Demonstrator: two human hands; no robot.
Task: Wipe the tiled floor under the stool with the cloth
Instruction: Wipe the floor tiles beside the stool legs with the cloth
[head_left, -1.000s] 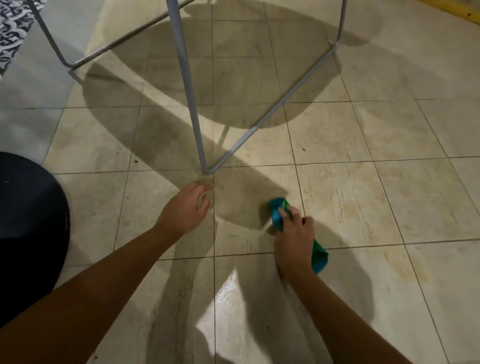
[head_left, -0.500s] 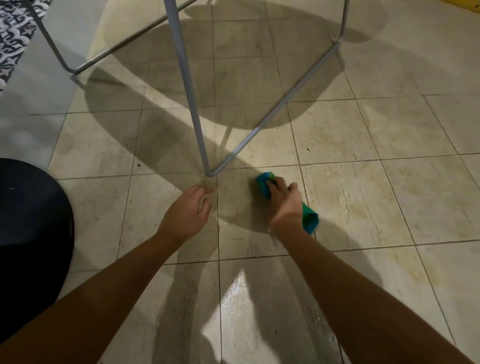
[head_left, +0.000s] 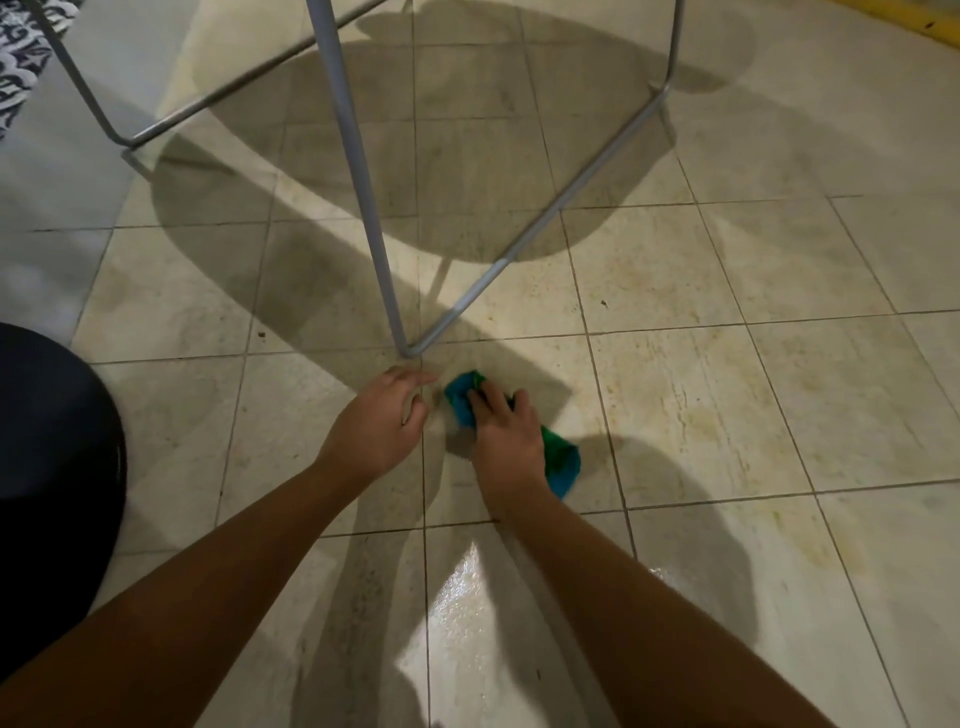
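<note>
The stool's grey metal frame (head_left: 358, 171) stands on the beige tiled floor (head_left: 691, 395), its nearest corner just beyond my hands. My right hand (head_left: 506, 436) presses a blue and green cloth (head_left: 561, 462) flat on the tile right of that corner; cloth shows ahead of the fingers and behind the palm. My left hand (head_left: 379, 421) rests on the floor beside it, fingers loosely curled near the frame's corner, holding nothing.
A dark round object (head_left: 52, 467) sits at the left edge. A patterned rug (head_left: 21, 62) lies at the top left and a yellow strip (head_left: 904, 18) at the top right. A wet shiny patch (head_left: 467, 587) glistens between my forearms.
My right hand slid the cloth forward and left, from an open tile toward the stool frame's corner, ending close beside my left hand. The left hand stayed put.
</note>
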